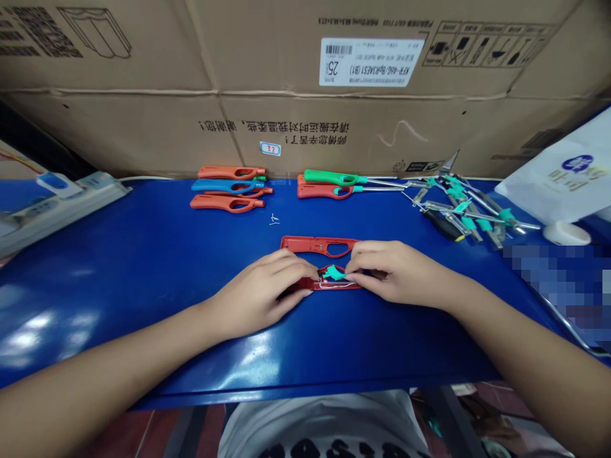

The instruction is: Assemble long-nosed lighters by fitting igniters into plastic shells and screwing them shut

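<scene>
Near the table's middle lies an opened red lighter shell half, with a teal trigger and a thin white wire in it. My left hand pinches the left end of this half, its fingertips close to the wire. From the right, my right hand has thumb and index finger closed at the teal trigger; the fingers partly cover the shell's right end. Just beyond the hands rests the other red shell half, hollow side up, with an oval hole toward its right end.
Several orange and blue lighter shells lie at the back left. A green long-nosed lighter and red ones sit at centre back. Metal rods with teal parts and a black-handled screwdriver are piled right. A power strip stands left, cardboard behind.
</scene>
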The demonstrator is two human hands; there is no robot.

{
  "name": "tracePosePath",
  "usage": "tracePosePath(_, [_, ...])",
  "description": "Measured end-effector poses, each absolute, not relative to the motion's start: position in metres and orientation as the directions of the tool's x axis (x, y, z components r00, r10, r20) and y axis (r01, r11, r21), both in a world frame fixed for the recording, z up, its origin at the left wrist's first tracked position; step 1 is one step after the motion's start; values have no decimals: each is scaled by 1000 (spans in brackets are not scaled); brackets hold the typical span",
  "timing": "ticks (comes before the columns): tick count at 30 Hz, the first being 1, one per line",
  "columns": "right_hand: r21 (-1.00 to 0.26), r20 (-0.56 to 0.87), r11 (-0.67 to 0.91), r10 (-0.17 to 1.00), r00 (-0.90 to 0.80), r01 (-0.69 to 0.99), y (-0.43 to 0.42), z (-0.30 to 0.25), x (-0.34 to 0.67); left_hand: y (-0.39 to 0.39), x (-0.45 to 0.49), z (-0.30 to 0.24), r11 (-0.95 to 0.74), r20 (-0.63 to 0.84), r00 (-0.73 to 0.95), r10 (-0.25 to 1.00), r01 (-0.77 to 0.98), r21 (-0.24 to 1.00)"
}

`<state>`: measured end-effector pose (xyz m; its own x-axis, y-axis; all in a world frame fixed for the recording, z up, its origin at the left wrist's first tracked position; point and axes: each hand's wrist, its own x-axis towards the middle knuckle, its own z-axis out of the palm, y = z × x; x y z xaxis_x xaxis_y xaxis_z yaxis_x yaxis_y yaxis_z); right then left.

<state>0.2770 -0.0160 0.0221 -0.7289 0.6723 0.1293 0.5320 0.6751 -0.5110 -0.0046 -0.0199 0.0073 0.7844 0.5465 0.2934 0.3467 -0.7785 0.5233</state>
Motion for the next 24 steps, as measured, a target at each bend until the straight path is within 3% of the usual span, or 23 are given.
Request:
tracePosePath(4, [-469,122,700,655,-746,538,-16,21,277,-20,-4,7,-783,301,784,542,343,519])
tracePosePath(14, [-613,96,607,692,-715,506,-17,20,269,-20,-4,6,-778,278,788,549,361,513])
tracePosePath(24, [-578,63,593,717,-694,561,-17,26,273,-20,-3,6,-770,277,791,546,344,537])
